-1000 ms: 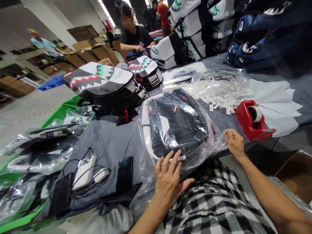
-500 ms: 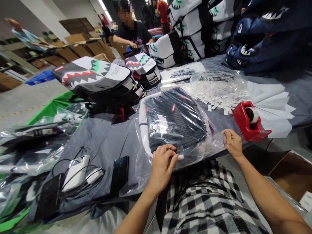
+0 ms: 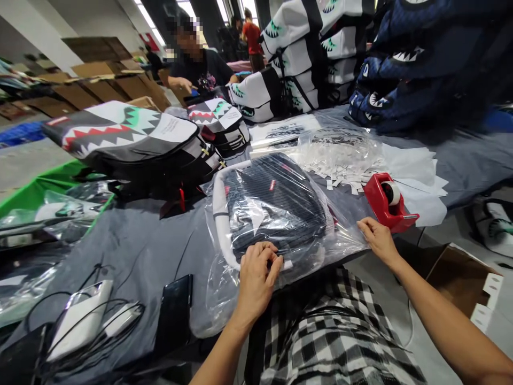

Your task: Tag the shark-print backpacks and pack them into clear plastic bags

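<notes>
A black ribbed backpack with white trim [image 3: 219, 206] lies flat inside a clear plastic bag [image 3: 306, 262] at the table's front edge. My left hand [image 3: 259, 272] rests on the bag's near side, fingers bent and closed on the film by the backpack's lower edge. To the right, my right hand [image 3: 377, 239] pinches the bag's corner and draws the film out from the backpack. Just beyond that hand stands a red tape dispenser [image 3: 377, 200] with a white roll.
Shark-face backpacks [image 3: 132, 133] lie at the left back; white ones [image 3: 294, 56] and blue ones [image 3: 385, 80] are stacked behind. A phone [image 3: 174, 307] and a white power bank [image 3: 82, 315] with cables lie front left. A co-worker [image 3: 200, 69] stands across the table.
My view has turned a little to the right. My right hand has moved outward towards the tape dispenser, stretching the film. My left hand stays on the bag.
</notes>
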Action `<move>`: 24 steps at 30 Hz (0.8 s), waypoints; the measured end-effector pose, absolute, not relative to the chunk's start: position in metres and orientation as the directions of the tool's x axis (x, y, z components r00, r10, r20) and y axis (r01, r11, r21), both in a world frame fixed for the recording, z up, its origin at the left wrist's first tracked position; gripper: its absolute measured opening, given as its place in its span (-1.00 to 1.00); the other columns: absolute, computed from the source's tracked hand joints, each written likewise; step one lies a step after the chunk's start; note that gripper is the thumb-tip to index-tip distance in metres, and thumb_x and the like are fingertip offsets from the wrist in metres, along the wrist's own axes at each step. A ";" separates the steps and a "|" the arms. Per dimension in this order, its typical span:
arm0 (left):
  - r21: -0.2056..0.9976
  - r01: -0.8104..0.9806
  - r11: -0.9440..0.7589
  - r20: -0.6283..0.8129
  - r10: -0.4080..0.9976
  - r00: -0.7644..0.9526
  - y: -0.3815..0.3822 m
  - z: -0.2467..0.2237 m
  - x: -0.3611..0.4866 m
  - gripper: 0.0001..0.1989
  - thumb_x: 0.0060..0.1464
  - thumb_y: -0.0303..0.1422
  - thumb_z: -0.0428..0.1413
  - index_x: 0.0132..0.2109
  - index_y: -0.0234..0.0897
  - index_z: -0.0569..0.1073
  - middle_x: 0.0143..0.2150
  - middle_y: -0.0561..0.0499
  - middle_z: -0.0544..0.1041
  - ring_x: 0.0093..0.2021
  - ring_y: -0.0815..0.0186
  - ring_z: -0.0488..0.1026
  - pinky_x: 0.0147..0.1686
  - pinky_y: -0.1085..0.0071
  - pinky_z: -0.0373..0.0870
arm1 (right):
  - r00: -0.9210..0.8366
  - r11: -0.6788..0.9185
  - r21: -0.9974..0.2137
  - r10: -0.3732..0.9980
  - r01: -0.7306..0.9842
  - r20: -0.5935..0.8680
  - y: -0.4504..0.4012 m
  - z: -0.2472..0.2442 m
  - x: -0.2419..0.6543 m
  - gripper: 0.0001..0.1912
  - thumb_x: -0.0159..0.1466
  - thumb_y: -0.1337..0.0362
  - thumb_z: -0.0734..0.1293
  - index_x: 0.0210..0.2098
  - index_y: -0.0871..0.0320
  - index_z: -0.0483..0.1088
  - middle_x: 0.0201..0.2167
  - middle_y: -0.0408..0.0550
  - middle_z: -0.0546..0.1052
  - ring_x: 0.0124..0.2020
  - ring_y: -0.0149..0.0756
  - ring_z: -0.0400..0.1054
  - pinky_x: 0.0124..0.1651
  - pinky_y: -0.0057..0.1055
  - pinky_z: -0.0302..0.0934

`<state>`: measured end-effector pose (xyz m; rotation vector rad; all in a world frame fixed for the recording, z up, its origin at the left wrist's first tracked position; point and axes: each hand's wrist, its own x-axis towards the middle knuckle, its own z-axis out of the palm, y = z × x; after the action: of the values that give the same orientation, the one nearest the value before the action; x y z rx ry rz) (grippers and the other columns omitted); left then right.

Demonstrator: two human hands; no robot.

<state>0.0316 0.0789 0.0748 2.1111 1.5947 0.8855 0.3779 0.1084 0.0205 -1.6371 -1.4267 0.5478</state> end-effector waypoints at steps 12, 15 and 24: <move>0.572 0.740 -0.354 0.306 0.929 0.207 0.086 0.069 0.032 -0.78 0.25 -0.29 -0.03 -0.37 -0.18 0.37 -0.21 -0.02 0.50 -0.17 0.16 0.38 -0.10 0.18 0.30 | 0.153 0.026 -0.541 0.947 0.841 0.283 0.117 0.052 0.405 -0.61 0.26 -0.11 0.27 -0.42 0.07 0.42 -0.49 -0.07 0.52 -0.48 -0.26 0.36 -0.38 -0.38 0.11; 0.574 0.730 -0.370 0.334 0.920 0.204 0.087 0.066 0.030 -0.76 0.25 -0.23 -0.04 -0.36 -0.17 0.39 -0.22 -0.02 0.51 -0.18 0.14 0.39 -0.11 0.18 0.29 | 0.325 -0.057 -0.514 0.832 0.856 0.450 0.099 0.074 0.445 -0.65 0.25 -0.07 0.30 -0.37 0.08 0.47 -0.39 -0.01 0.56 -0.40 -0.23 0.38 -0.30 -0.35 0.17; 0.562 0.746 -0.358 0.322 0.925 0.202 0.092 0.059 0.024 -0.66 0.21 -0.09 -0.07 -0.38 -0.16 0.43 -0.21 -0.04 0.53 -0.22 0.11 0.38 -0.15 0.16 0.29 | 0.596 -0.226 -0.785 0.773 0.577 0.216 0.100 0.060 0.487 -0.35 0.04 -0.32 0.29 -0.49 0.20 0.52 -0.57 -0.03 0.52 -0.51 -0.29 0.32 -0.42 -0.36 0.20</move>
<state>0.0238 0.0915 0.0591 2.1980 1.5815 0.9053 0.4870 0.0999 0.0600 -1.9210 -1.0799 0.2739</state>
